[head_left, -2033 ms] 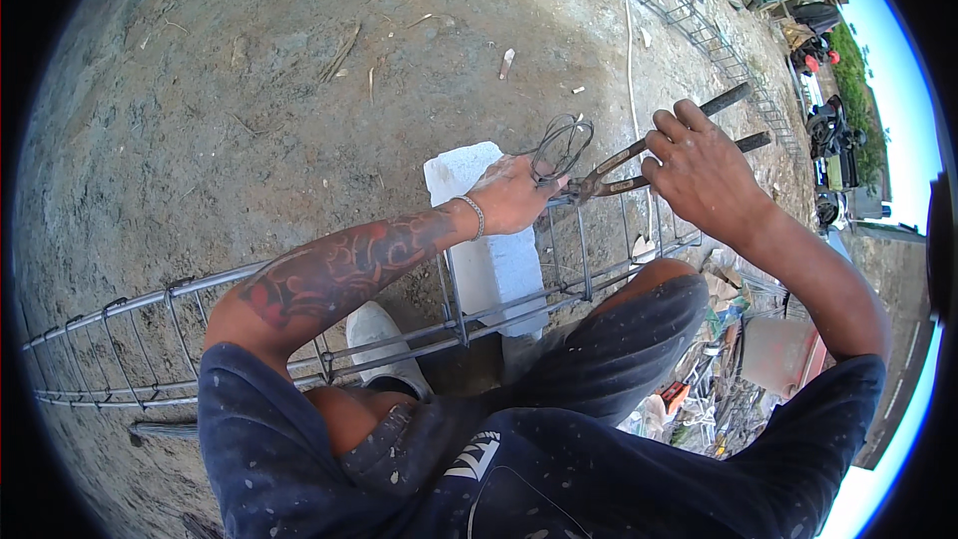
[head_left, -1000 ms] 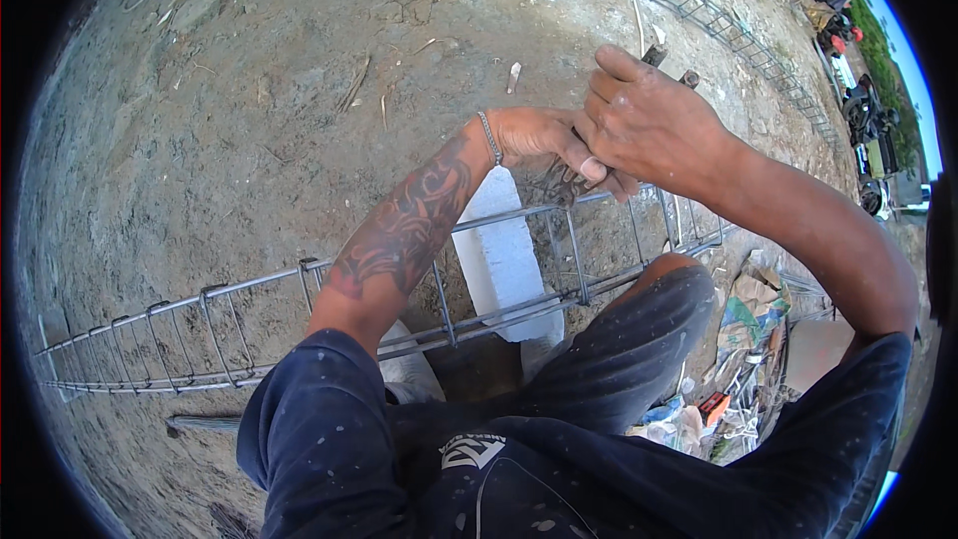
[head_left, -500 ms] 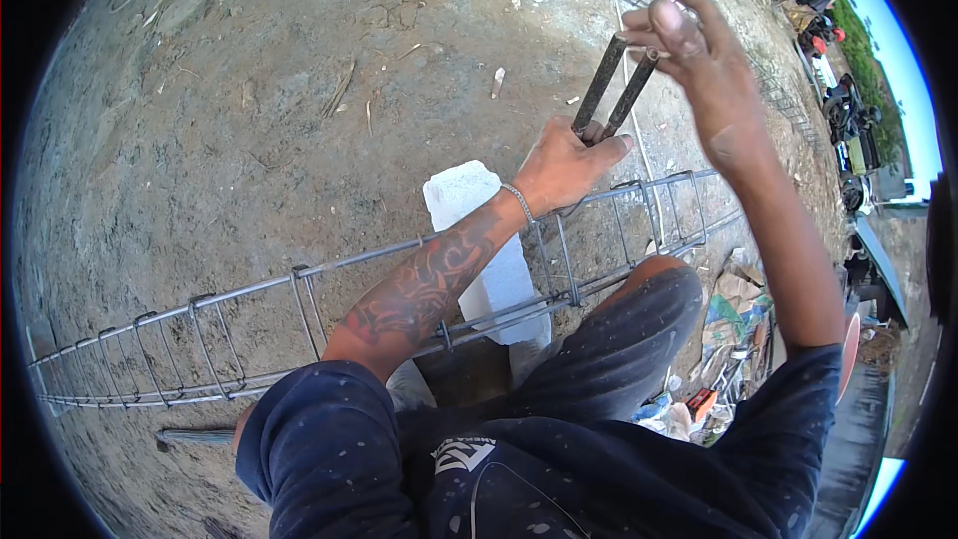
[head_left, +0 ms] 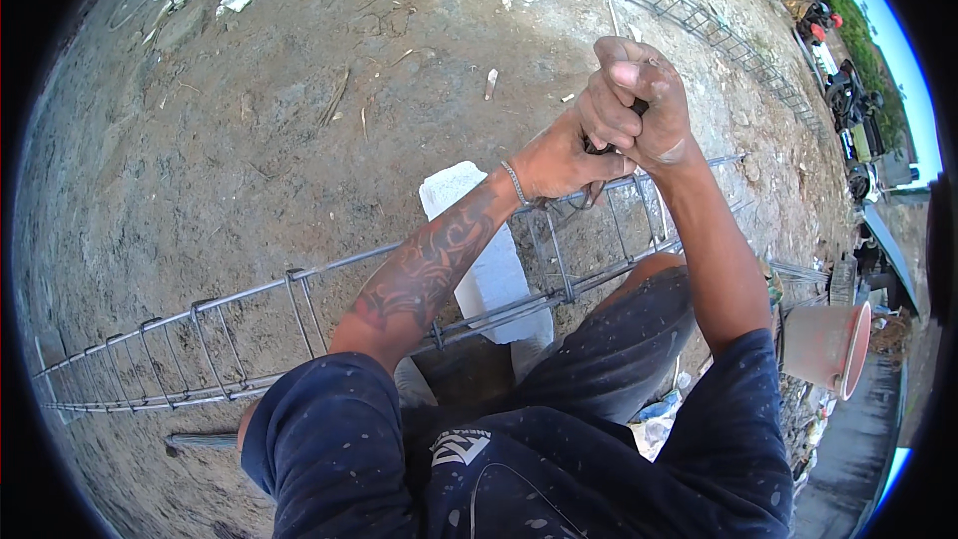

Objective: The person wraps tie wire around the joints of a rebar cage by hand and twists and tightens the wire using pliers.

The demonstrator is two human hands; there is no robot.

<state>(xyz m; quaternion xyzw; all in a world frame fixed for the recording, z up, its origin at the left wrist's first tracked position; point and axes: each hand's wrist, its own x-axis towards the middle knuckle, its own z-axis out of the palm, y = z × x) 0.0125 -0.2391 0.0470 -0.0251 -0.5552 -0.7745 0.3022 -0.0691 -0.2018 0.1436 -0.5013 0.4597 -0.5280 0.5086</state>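
Head view, looking down: both hands are up together over the rebar cage point(head_left: 419, 289), a long ladder-like frame of steel bars and stirrups running across the dirt ground point(head_left: 249, 140) from far left to just under the hands; the right hand point(head_left: 639, 105) is clenched in a fist round a dark tool handle point(head_left: 604, 147), only a sliver of it showing between the fingers, so what kind of tool it is cannot be told; the left hand point(head_left: 559, 160) is pressed against the right one from below, fingers curled about the same spot, a thin bracelet point(head_left: 515, 183) on its wrist, the tattooed forearm stretched across the cage; just below and left of the hands a white block point(head_left: 479, 260) lies under the cage, touching the bars; beyond the hands, well apart, a second rebar cage point(head_left: 689, 15) lies on the ground; to the right of the right arm, near the elbow, stands an orange bucket point(head_left: 823, 344); the person's dark trouser knee point(head_left: 619, 339) sits right beside the near bar.
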